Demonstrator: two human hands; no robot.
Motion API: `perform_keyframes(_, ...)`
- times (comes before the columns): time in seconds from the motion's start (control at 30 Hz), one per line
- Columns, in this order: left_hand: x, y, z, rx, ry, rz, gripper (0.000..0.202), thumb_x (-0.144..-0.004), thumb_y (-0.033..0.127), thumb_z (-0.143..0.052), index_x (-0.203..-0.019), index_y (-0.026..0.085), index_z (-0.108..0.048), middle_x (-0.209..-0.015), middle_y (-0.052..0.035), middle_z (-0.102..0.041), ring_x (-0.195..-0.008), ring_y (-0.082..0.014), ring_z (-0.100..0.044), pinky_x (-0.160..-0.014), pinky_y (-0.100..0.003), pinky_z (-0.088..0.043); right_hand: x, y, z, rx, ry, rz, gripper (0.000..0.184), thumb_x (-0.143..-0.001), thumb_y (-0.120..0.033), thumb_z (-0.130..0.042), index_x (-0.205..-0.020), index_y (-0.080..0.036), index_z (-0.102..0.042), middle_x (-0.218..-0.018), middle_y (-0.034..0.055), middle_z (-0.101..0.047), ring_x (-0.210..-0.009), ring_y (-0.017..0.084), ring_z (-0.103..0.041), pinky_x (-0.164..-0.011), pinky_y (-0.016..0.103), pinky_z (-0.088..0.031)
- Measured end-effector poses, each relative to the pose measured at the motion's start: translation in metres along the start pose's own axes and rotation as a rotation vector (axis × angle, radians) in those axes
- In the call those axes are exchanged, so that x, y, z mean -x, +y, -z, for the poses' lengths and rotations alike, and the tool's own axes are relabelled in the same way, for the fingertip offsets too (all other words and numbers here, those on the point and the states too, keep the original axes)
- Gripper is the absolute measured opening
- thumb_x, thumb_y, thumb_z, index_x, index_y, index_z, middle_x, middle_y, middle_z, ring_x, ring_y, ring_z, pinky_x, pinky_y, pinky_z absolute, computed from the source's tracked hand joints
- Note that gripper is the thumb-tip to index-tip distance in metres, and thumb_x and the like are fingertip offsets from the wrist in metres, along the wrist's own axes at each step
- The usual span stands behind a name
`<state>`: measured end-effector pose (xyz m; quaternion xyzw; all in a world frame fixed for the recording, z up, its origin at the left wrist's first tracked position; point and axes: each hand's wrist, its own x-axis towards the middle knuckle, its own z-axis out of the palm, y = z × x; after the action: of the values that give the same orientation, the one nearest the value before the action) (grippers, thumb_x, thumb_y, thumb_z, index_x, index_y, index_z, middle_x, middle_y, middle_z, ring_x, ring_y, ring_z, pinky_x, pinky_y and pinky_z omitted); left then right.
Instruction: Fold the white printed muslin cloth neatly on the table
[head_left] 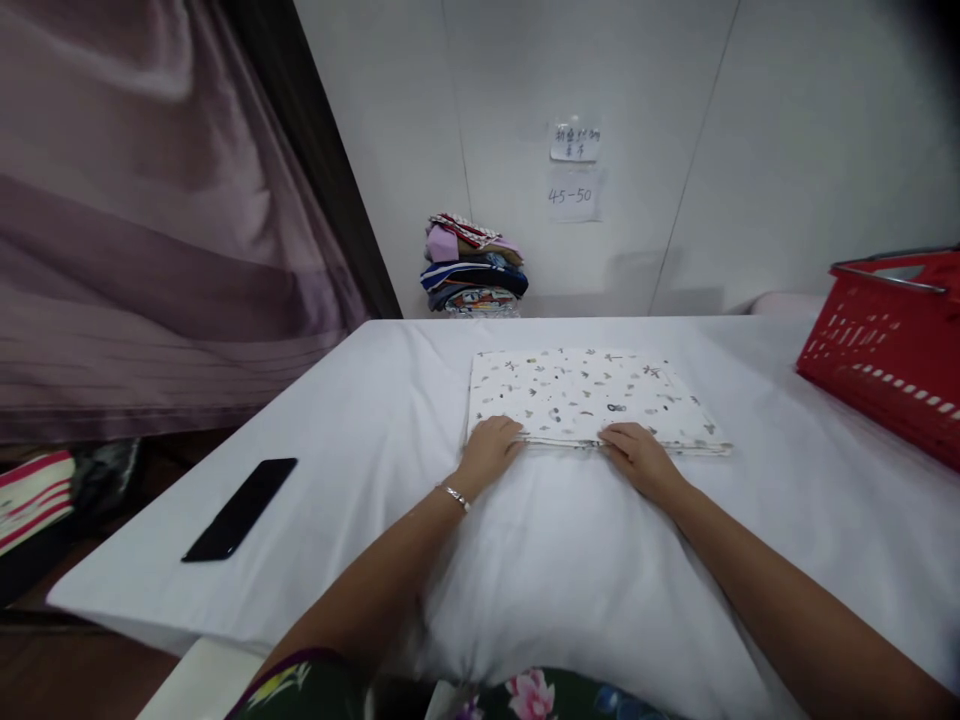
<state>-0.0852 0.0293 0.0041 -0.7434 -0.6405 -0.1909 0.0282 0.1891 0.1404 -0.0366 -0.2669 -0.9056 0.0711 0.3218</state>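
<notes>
A white cloth (577, 390) with small scattered prints lies folded flat into a rectangle on the white-covered table. My left hand (491, 445) pinches its near edge close to the left corner, fingertips on top. Further right along the same edge, my right hand (636, 452) has its fingers and thumb closed on the folded layers. The cloth's right corner sticks out past that hand. A silver bracelet (454, 496) is on my left wrist.
A black phone (240, 510) rests on the left of the table (360, 420). A red plastic basket (885, 350) stands at the right. Behind the far edge is a stack of folded fabrics (476, 270) near the wall. A mauve curtain (165, 220) hangs at the left.
</notes>
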Motion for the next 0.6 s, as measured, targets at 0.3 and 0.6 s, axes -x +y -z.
perform_keyframes(0.3, 0.010, -0.021, 0.006, 0.153, 0.047, 0.073, 0.023, -0.089, 0.028, -0.045, -0.098, 0.022, -0.065, -0.094, -0.0031, -0.061, -0.090, -0.0161, -0.053, -0.081, -0.031, -0.043, -0.020, -0.017, -0.004, 0.023, -0.071, 0.041, 0.027, -0.090, -0.029, -0.043, -0.101, -0.020, -0.067, -0.103, 0.0106, -0.063, -0.095, 0.025, -0.056, -0.082, 0.042, -0.046)
perform_keyframes(0.6, 0.005, -0.018, -0.003, 0.304, 0.178, 0.177, 0.016, -0.081, 0.017, -0.052, -0.082, 0.022, -0.067, -0.087, 0.0000, -0.063, -0.086, -0.0144, -0.055, -0.081, -0.030, -0.042, -0.030, -0.029, -0.011, -0.046, -0.063, -0.052, 0.026, -0.090, -0.026, -0.043, -0.090, -0.021, -0.069, -0.095, 0.0087, -0.064, -0.088, 0.022, -0.056, -0.076, 0.037, -0.045)
